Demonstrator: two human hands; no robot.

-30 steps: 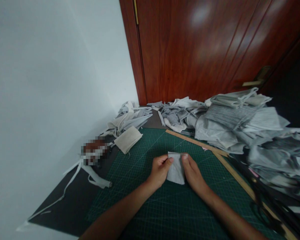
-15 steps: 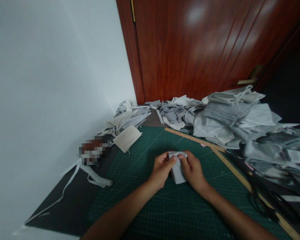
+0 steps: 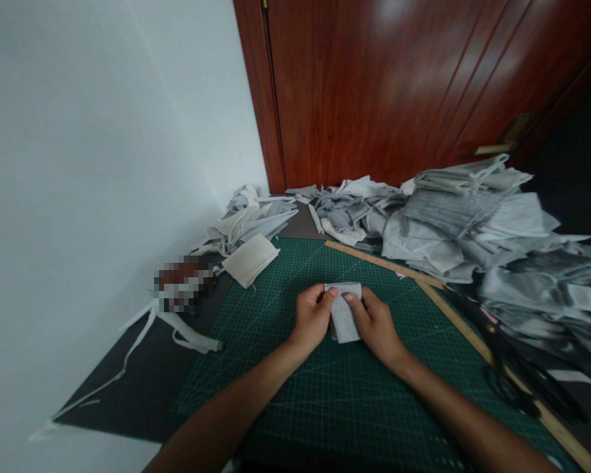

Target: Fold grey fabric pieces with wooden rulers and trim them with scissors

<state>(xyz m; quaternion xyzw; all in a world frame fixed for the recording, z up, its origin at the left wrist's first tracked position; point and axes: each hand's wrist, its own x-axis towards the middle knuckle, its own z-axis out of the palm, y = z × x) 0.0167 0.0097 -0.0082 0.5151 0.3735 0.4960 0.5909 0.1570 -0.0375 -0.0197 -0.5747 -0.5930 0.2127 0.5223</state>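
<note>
Head: one cloth [image 3: 345, 326] between two hands [image 3: 313, 318]

The dark table [image 3: 142, 394] supported a green gridded cutting mat [image 3: 305, 394]. Grey fabric pieces [image 3: 438, 223] were piled along the right; pale fabric scraps [image 3: 234, 226] and a narrow strip [image 3: 124, 373] lay at the left.

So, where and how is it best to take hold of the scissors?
Probably take the scissors by the handle loops, coming from the near side with the right hand, once freed of the cloth: the loops lie toward the person, across the ruler, blades pointing away.
</note>
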